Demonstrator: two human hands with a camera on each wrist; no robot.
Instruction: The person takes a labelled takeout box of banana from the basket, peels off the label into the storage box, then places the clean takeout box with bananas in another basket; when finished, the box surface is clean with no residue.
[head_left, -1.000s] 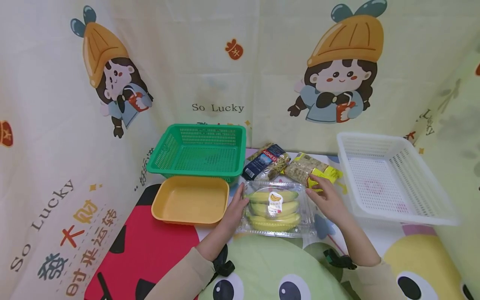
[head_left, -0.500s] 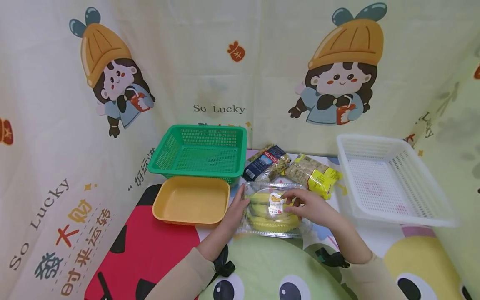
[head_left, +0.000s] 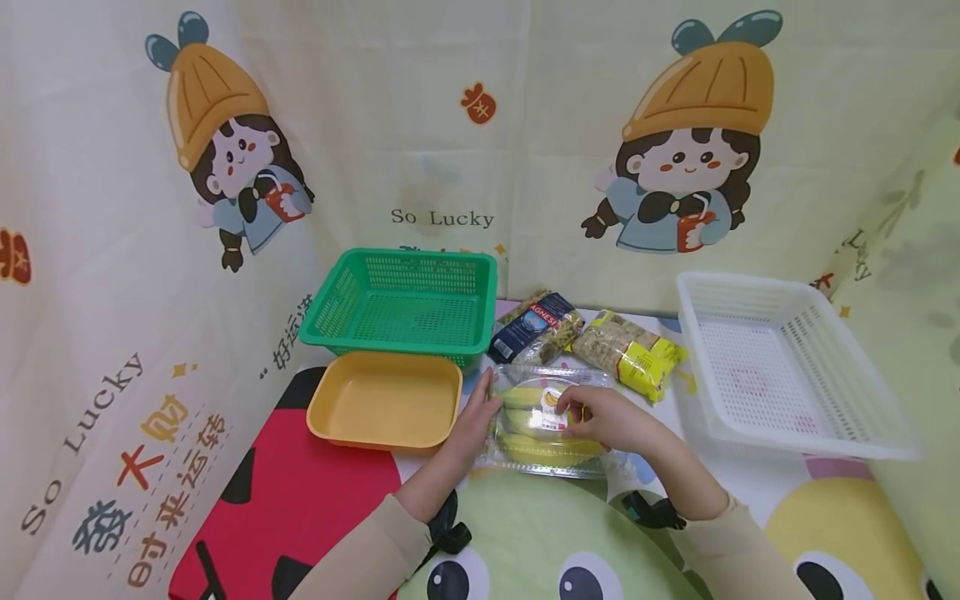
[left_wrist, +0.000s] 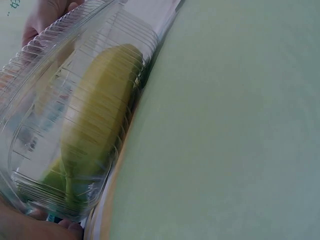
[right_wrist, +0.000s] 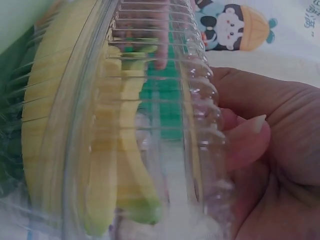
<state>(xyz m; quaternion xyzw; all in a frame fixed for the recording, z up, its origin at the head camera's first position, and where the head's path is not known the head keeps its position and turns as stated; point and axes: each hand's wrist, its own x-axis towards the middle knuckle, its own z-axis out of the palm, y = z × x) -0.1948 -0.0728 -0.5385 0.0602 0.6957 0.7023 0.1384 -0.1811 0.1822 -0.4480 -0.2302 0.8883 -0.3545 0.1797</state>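
A clear plastic clamshell box of yellow bananas lies in front of me in the head view, with a white label on its lid. My left hand grips the box's left side, its thumb against the lid edge. The left wrist view shows fingertips at the box's lower end. My right hand is over the lid, fingers bent, fingertips right at the label's edge and partly covering it. In the right wrist view, bent fingers lie close against the ridged plastic; whether they pinch the label I cannot tell.
Behind the box lie a dark-labelled AGNESI pasta bag and a yellow-ended clear bag. A green basket and a yellow tray stand left. To the right is a white basket. A printed cloth hangs behind.
My right hand has moved left from the box's right side and the yellow-ended bag onto the lid, by the label. My left hand has stayed at the box's left side.
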